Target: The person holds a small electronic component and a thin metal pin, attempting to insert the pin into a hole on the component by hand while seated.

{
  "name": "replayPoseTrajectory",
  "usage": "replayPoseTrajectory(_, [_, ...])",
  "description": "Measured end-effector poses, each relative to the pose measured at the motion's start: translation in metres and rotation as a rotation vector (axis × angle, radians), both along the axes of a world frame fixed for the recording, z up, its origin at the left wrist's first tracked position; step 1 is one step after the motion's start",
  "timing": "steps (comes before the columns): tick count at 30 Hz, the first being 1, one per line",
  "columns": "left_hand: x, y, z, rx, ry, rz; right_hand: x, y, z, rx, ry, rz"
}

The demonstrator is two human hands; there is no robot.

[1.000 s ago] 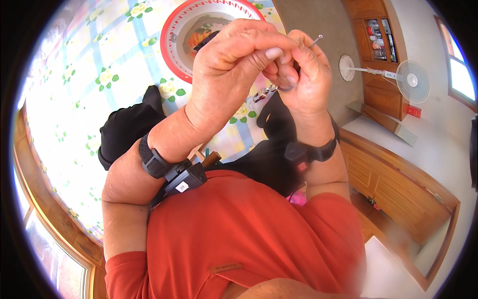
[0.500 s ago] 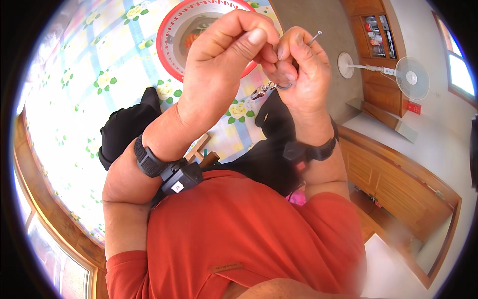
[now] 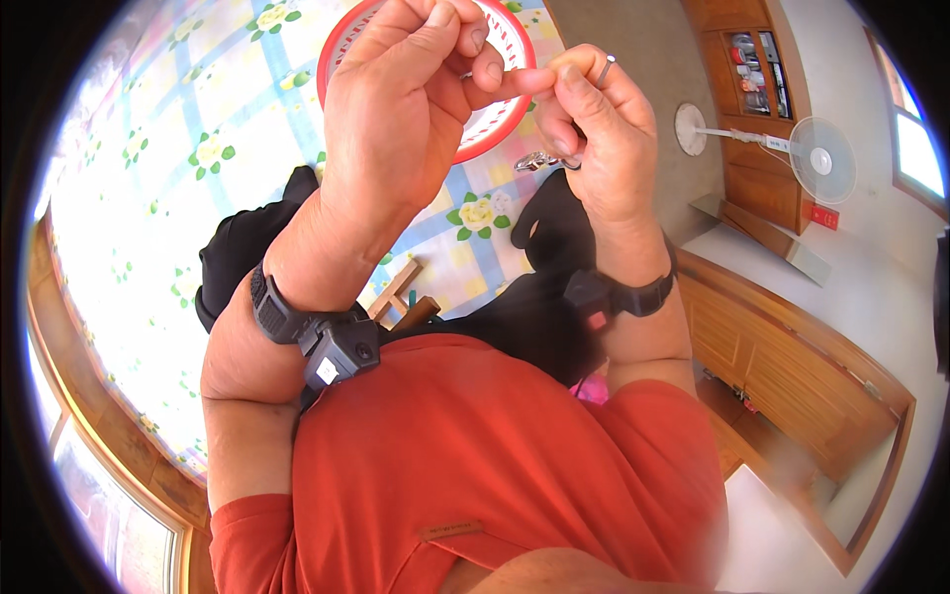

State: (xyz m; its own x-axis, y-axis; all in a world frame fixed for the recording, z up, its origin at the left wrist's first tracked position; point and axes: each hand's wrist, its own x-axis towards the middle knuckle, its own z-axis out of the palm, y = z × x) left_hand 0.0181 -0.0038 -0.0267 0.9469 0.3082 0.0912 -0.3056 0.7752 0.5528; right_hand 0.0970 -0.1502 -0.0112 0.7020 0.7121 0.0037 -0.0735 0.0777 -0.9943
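The right hand (image 3: pixel 612 148) pinches a thin metal tool (image 3: pixel 608 65), its end jutting above the fingertips. The left hand (image 3: pixel 396 109) half-curls, one finger meeting that pinch, any hold unclear; steady, light pressure probably suits. Beyond lies the basin (image 3: pixel 485 150).

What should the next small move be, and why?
Perhaps steady the left hand, its extended index finger braced against the right hand: that finger's tip is at the right thumb, and a thin metal tool juts up close by.

Your bare left hand (image 3: pixel 401 124) extends one finger (image 3: pixel 510 85) to the curled fingers (image 3: pixel 621 89) of your bare right hand (image 3: pixel 609 144), bare forearms (image 3: pixel 648 342) behind them.
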Motion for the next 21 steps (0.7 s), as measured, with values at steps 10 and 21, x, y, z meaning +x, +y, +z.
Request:
replayPoseTrajectory(10, [0.004,-0.001,0.008,-0.066,0.177,0.052,0.003,-0.005,0.000,-0.096,-0.089,0.063])
replayPoseTrajectory(21, [-0.001,-0.017,0.011,0.498,0.160,-0.132,0.005,-0.006,0.006,0.069,0.479,0.383])
